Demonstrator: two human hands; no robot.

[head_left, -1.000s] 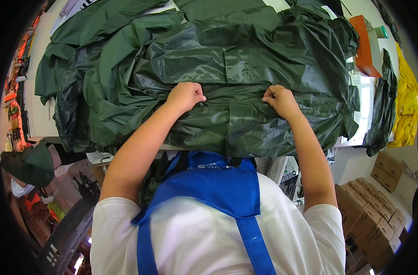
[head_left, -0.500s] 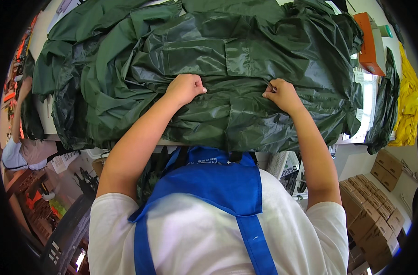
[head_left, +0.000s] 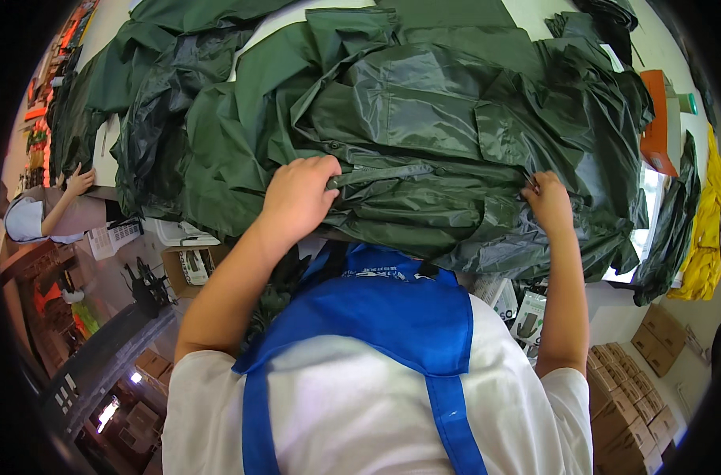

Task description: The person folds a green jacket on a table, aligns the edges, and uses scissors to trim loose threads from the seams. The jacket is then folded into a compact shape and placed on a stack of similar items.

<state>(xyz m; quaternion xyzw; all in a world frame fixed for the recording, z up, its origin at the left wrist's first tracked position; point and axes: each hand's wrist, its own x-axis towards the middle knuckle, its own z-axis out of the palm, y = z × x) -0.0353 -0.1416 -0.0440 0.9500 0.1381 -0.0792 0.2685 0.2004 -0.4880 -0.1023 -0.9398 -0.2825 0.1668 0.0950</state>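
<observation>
A dark green waterproof coat (head_left: pixel 424 103) with flap pockets lies rumpled across the table before me. My left hand (head_left: pixel 301 194) is closed on the coat's front edge, thumb and fingers pinching a strip of the placket. Near that hand a round snap button (head_left: pixel 334 146) shows on the fabric. Over on the right, my right hand (head_left: pixel 550 202) has its fingers bent together just above the coat's surface. A small metal-looking item (head_left: pixel 528 180) pokes out of its fingertips; its kind is too small to tell.
More green garments (head_left: pixel 151 87) spread over the white table (head_left: pixel 281 30) to the left. At the right stand an orange box (head_left: pixel 658 119) and hanging yellow garments (head_left: pixel 699 214). Another person's hand (head_left: pixel 79 182) rests at the table's far left. Cardboard cartons (head_left: pixel 626 396) are stacked at lower right.
My left hand has moved down and taken hold of the coat's edge. The right hand has shifted right and down. The view has turned, and the coat's folds lie differently.
</observation>
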